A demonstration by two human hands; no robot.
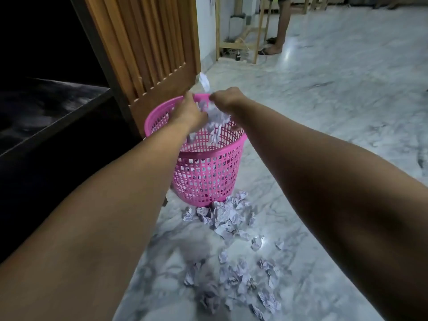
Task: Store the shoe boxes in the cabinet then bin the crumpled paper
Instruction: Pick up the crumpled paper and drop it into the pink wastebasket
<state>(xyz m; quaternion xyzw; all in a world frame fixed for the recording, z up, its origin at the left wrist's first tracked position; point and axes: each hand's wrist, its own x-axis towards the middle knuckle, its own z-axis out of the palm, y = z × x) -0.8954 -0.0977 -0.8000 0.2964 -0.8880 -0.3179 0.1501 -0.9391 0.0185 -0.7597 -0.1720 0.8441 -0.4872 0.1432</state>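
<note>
Both hands meet over the mouth of the pink basket (208, 167). The left hand (188, 112) and the right hand (225, 100) are each curled around a shared wad of crumpled paper (214, 121), which hangs between them and reaches down inside the basket's rim; the picture is blurred there, so whether each grip is tight on the paper or loosening cannot be told. One white scrap (204, 82) sticks up just beyond the hands. The basket stands on the marble floor (324, 100) directly under the grip, with paper showing through its mesh wall. Nearer than the grip, at the basket's foot, lies a heap of paper balls (223, 216), and closer still a second scatter (243, 281). Left of the hands rises a slatted wooden panel (148, 42), and beside that a dark cabinet (46, 112). Far beyond the grip, another person's legs (281, 26) stand by a wooden frame (259, 31).
</note>
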